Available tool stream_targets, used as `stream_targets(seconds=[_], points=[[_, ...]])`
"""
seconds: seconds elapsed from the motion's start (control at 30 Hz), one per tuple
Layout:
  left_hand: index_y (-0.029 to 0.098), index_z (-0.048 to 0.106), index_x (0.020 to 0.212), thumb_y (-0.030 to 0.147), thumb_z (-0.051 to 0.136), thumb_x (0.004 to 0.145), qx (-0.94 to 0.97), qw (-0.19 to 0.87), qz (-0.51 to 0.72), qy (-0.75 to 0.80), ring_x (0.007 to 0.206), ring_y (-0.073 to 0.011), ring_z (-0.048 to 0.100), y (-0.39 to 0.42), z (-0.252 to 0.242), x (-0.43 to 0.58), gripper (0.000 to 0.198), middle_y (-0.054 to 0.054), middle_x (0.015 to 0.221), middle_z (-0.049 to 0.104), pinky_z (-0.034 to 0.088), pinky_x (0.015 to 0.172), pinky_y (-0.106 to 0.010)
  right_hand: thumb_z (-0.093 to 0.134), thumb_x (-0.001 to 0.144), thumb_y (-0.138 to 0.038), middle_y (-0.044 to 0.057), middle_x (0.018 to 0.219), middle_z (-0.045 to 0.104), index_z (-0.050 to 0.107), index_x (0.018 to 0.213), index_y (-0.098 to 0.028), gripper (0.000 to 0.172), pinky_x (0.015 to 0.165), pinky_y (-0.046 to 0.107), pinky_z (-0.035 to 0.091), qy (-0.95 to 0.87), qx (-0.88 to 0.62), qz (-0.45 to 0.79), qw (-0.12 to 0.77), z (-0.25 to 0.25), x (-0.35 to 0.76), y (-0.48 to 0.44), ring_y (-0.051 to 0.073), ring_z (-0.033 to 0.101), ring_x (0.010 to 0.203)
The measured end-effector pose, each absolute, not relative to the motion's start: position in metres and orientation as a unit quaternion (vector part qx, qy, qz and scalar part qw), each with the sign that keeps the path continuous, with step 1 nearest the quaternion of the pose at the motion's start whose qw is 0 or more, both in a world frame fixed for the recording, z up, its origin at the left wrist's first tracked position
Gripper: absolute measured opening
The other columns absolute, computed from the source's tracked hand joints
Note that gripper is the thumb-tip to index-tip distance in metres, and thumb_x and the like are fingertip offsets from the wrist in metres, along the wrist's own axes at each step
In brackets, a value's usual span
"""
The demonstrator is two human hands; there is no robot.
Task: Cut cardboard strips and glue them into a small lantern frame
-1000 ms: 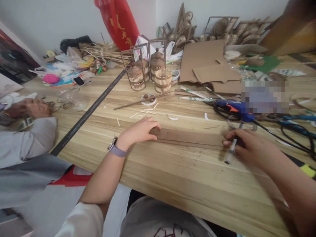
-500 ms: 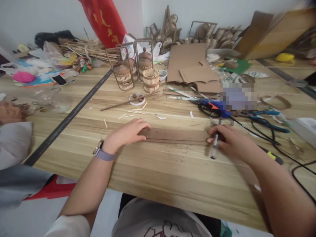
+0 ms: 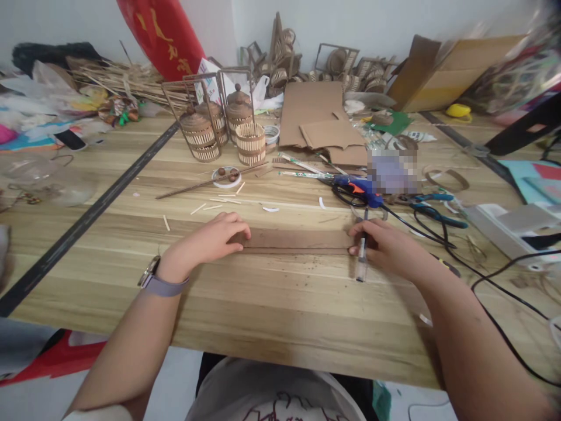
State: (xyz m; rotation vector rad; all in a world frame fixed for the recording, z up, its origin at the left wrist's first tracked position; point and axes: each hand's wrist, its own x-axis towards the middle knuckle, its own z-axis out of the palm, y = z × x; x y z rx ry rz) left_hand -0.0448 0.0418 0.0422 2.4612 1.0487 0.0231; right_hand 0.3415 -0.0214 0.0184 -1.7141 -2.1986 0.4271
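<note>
In front of you spreads a pale, wood-grained table (image 3: 263,327). At its far side lies a large flat brown cardboard sheet (image 3: 307,105). Left of that, well beyond your hands, stand brown-lidded round baskets (image 3: 200,137) of pale slats in tall frames. The long, flat brown strip (image 3: 298,239) runs left to right across your body, from hand to hand; neither hand is nearer, since each touches one end. Your left hand (image 3: 210,237) has thumb and fingers closed on the strip's left end. Your right hand (image 3: 390,245) sets its fingertips at the right end; whether they pinch the strip, I cannot tell. Just beyond that hand sits a blue glue gun (image 3: 369,197) with an orange trigger, its black cord (image 3: 403,220) trailing past your right forearm, most likely to get in the way. The right fingers also clasp a slim, clear-barrelled pen (image 3: 362,257), slanting toward you by the strip's right end. Beyond your left hand lie thin pale wooden sticks (image 3: 166,223); smallest, dark crumbs (image 3: 308,285) dot the wood on your side of the strip.
</note>
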Motion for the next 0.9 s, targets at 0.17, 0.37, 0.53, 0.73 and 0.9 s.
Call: stream_targets(seconds=[0.17,0.37,0.53,0.73,0.9], points=[[0.022,0.061,0.100,0.024,0.055,0.086,0.898,0.225,0.010,0.378,0.109,-0.0248,0.050,0.0413,0.0426,-0.0447,0.015,-0.005,0.106,0.056,0.042,0.096,-0.039,0.062,0.078,-0.042,0.006,0.089,0.058,0.062,0.092,-0.023,0.023,0.073,0.038,0.049,-0.777,-0.594,0.135,0.157,0.0171,0.3432,-0.0203,0.022,0.058,0.076],[0.023,0.061,0.105,0.023,0.055,0.086,0.896,0.225,0.009,0.382,0.111,-0.0252,0.050,0.0408,0.0426,-0.0444,0.020,-0.006,0.110,0.056,0.041,0.098,-0.039,0.062,0.077,-0.040,0.007,0.089,0.059,0.062,0.090,-0.023,0.021,0.075,0.039,0.049,-0.779,-0.594,0.131,0.150,0.0190,0.3422,-0.0203,0.023,0.059,0.078],[0.023,0.061,0.107,0.023,0.056,0.087,0.899,0.217,0.005,0.381,0.112,-0.0255,0.051,0.0402,0.0431,-0.0439,0.021,-0.006,0.111,0.057,0.041,0.099,-0.040,0.062,0.078,-0.040,0.007,0.090,0.059,0.062,0.090,-0.024,0.020,0.076,0.039,0.049,-0.781,-0.594,0.128,0.143,0.0207,0.3416,-0.0209,0.024,0.060,0.080],[0.022,0.062,0.107,0.019,0.057,0.087,0.900,0.217,0.007,0.377,0.111,-0.0245,0.052,0.0410,0.0421,-0.0438,0.022,-0.006,0.110,0.058,0.043,0.097,-0.038,0.062,0.079,-0.040,0.008,0.089,0.058,0.063,0.090,-0.023,0.020,0.076,0.040,0.049,-0.784,-0.592,0.117,0.142,0.0192,0.3421,-0.0216,0.024,0.059,0.080],[0.023,0.061,0.110,0.019,0.057,0.087,0.902,0.212,0.008,0.376,0.112,-0.0244,0.052,0.0413,0.0409,-0.0446,0.024,-0.006,0.112,0.058,0.043,0.098,-0.039,0.061,0.078,-0.036,0.007,0.087,0.058,0.063,0.087,-0.023,0.016,0.076,0.038,0.049,-0.782,-0.594,0.116,0.146,0.0199,0.3409,-0.0219,0.023,0.059,0.080]])
